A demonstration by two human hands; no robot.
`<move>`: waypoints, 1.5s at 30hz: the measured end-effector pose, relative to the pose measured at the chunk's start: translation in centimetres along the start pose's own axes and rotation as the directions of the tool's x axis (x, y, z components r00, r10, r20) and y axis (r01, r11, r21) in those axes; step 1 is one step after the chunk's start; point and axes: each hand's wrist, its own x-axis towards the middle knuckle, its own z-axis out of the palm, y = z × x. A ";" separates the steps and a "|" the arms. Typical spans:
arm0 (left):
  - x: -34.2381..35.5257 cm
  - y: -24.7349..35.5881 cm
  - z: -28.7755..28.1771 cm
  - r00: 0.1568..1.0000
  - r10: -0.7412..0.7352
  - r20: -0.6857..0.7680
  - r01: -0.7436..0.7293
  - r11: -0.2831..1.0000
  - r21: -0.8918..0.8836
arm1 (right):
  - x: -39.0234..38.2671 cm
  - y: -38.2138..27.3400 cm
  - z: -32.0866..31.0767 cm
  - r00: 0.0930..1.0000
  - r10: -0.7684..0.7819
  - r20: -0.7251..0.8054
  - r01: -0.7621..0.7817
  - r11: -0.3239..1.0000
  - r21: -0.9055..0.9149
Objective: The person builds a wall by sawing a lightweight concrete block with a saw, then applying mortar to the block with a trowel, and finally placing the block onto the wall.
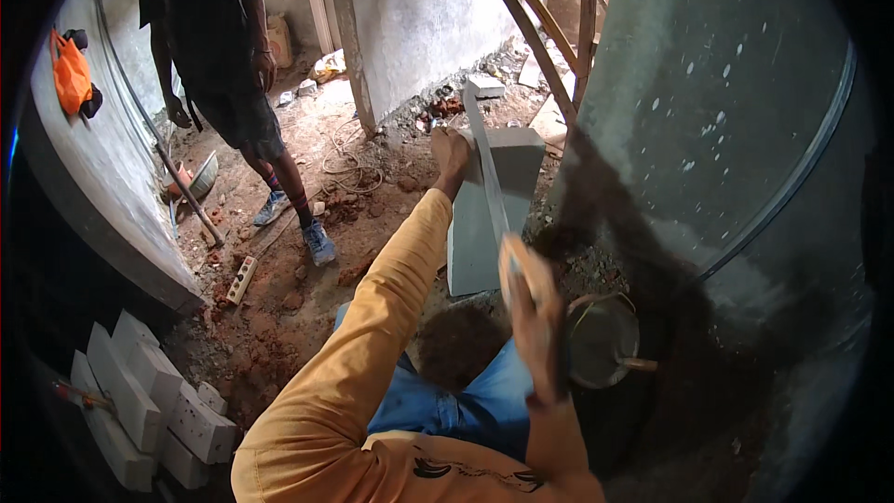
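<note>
Head view: right hand (537, 328), fingers closed around the saw (487, 168), should stroke straight; left hand (451, 158), grip unclear, should brace the block (473, 244) at 11 o'clock, clear of the blade.

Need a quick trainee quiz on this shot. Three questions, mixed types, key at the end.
1. True or false: the right grip holds the saw.

2. Multiple choice: where is the left grip?
A. Inside the bucket
B. At the left side of the gray block
C. On the person's own knee

3. Fill in the blank: the orange bag hangs against the ____ at the far left of the picture.

Key: 1. True. 2. B. 3. Wall.
</note>
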 end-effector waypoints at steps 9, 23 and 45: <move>-2.5 2.1 1.5 0.997 -0.070 0.021 0.071 0.997 -0.035 | 12.2 -0.2 1.5 0.990 0.104 0.099 -0.078 0.968 -0.240; -2.7 2.8 1.9 1.000 -0.018 -0.022 0.016 0.997 -0.081 | 15.5 -3.2 -0.1 0.929 0.336 0.158 -0.275 0.908 -0.315; -0.5 0.5 2.3 0.978 0.159 -0.133 -0.169 0.983 -0.070 | 3.6 -7.6 -6.9 0.924 0.330 0.192 -0.326 0.944 -0.051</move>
